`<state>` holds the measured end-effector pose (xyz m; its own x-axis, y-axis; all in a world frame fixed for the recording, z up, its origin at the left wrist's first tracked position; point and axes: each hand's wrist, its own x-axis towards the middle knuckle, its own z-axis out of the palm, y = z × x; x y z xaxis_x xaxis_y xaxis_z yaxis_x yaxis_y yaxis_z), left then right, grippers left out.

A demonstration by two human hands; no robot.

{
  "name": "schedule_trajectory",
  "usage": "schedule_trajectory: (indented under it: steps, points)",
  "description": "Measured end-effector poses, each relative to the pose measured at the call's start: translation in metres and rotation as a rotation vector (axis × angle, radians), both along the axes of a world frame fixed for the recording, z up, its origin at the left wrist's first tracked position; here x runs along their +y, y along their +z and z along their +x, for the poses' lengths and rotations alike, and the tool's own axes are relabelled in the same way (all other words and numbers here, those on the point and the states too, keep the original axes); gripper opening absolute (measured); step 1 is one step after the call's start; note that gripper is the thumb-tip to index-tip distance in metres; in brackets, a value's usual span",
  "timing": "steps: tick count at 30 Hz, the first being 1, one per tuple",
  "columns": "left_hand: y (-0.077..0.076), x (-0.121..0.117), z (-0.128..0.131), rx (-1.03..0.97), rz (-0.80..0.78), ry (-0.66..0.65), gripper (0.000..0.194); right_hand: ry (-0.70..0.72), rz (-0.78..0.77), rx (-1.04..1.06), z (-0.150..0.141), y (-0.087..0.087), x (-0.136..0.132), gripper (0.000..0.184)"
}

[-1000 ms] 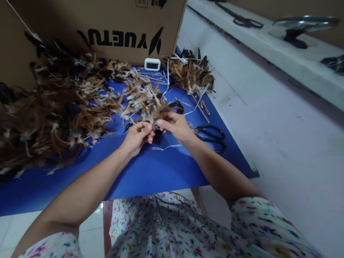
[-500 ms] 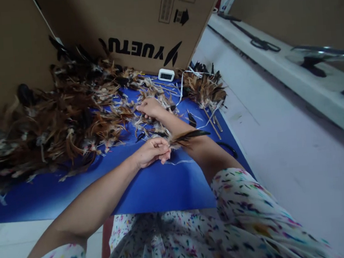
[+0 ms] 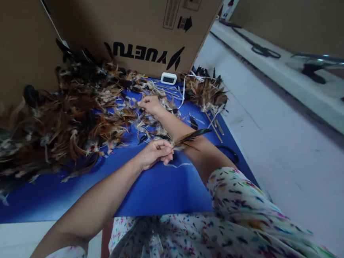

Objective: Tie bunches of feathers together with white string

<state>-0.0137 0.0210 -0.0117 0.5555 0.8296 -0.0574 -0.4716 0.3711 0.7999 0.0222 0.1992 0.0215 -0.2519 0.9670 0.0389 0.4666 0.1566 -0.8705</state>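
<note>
My left hand (image 3: 156, 152) is closed around the quill ends of a small bundle of dark feathers (image 3: 192, 137) that points right across my right forearm. My right hand (image 3: 149, 104) reaches forward into the loose brown and white feathers (image 3: 147, 119) in the middle of the blue board (image 3: 152, 186), fingers curled down among them; whether it holds one is hidden. A thin white strip (image 3: 179, 165) lies on the board just right of my left hand.
A big heap of brown and black feathers (image 3: 49, 122) covers the board's left side. A tied feather bunch with sticks (image 3: 206, 92) lies at the far right, a small white timer (image 3: 168, 78) by the cardboard box (image 3: 140, 24). Black scissors (image 3: 229, 152) peek out behind my right arm.
A second ago both hands met at the bundle. My right hand has let go and stretched forward into the loose feathers, and since half a second ago it has barely shifted. The left keeps the bundle.
</note>
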Motion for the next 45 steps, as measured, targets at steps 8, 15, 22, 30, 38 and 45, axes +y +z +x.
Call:
schedule_trajectory:
  steps: [8, 15, 22, 30, 38, 45]
  points:
    - [0.001, 0.0, -0.002, 0.032, 0.0, 0.121, 0.045, 0.004, 0.085, 0.35, 0.071, 0.049, -0.022, 0.032]
    - [0.004, 0.007, -0.005, -0.036, -0.036, 0.344, 0.043, -0.038, -0.029, 0.486, 0.135, 0.041, -0.072, 0.047]
    - [0.009, 0.011, -0.01, 0.023, -0.046, 0.421, 0.042, 0.031, -0.207, 0.466, 0.169, 0.012, -0.127, 0.054]
    - [0.013, 0.009, -0.008, 0.127, -0.045, 0.4, 0.042, 0.243, -0.159, 0.312, 0.17, 0.015, -0.14, 0.035]
    - [0.014, 0.006, -0.005, 0.204, -0.006, 0.372, 0.031, 0.394, -0.138, 0.172, 0.162, 0.007, -0.142, 0.014]
    - [0.016, 0.006, -0.002, 0.252, -0.029, 0.436, 0.022, 0.343, -0.15, 0.203, 0.161, 0.006, -0.141, 0.012]
